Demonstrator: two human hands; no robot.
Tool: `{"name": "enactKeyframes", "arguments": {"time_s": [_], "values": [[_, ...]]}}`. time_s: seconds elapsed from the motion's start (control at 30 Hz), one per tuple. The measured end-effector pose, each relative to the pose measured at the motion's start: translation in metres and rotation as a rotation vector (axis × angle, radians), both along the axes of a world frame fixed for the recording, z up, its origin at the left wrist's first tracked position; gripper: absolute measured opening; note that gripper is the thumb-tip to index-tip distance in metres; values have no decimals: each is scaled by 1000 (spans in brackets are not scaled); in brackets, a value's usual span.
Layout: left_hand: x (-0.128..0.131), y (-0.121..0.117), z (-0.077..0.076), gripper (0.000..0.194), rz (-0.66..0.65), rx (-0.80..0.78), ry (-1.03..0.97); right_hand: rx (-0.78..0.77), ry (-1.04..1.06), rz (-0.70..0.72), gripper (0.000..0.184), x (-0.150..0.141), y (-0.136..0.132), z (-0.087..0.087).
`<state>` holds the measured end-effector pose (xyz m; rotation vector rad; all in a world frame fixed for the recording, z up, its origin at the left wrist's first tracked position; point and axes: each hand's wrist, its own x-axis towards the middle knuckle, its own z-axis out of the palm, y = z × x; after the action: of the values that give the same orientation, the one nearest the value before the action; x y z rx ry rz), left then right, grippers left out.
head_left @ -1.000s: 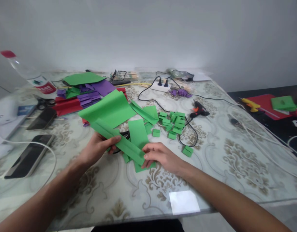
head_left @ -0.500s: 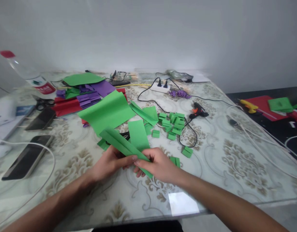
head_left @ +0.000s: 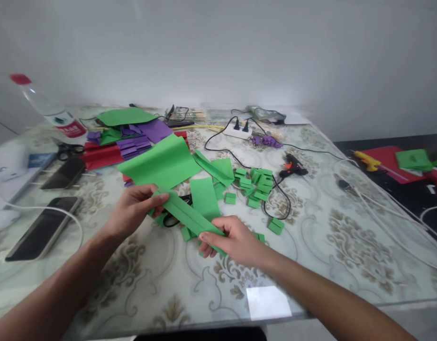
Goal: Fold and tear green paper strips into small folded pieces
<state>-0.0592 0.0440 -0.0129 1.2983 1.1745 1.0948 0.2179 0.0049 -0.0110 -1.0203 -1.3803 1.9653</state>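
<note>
Between my two hands stretches a long folded strip of green paper (head_left: pixel 188 214), with a crease running along its length. My left hand (head_left: pixel 138 206) pinches its upper left end, thumb on top. Its lower right end is gripped by my right hand (head_left: pixel 227 239), fingers curled underneath. Black-handled scissors (head_left: pixel 171 219) lie partly hidden beneath the strip. Just behind it are a flat green paper piece (head_left: pixel 204 196) and a large curved green sheet (head_left: pixel 161 161). Several small folded green paper pieces (head_left: pixel 257 182) are heaped to the right of these.
A glue gun (head_left: pixel 292 166) with a looping black cord lies right of the heap, below a white power strip (head_left: pixel 237 130). At left are phones (head_left: pixel 44 229), another pair of scissors (head_left: pixel 65 149) and a bottle (head_left: pixel 64 121). Purple folded paper (head_left: pixel 133 146) is piled at the back left.
My left hand has slid up and left along the strip to its far end, uncovering more of the scissors and a small green piece. The right hand keeps its hold on the lower end.
</note>
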Motion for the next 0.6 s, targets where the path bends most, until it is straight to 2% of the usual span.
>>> {"name": "enactKeyframes", "arguments": {"time_s": [0.17, 0.3, 0.6], "values": [[5, -2, -1, 34, -14, -41, -42, -14, -35, 9, 41, 0, 0, -1], [18, -12, 1, 35, -105, -67, -36, 55, -81, 27, 34, -1, -2, 0], [46, -30, -1, 38, -285, -153, 72, 118, -85, 3, 40, -4, -6, -5]]}}
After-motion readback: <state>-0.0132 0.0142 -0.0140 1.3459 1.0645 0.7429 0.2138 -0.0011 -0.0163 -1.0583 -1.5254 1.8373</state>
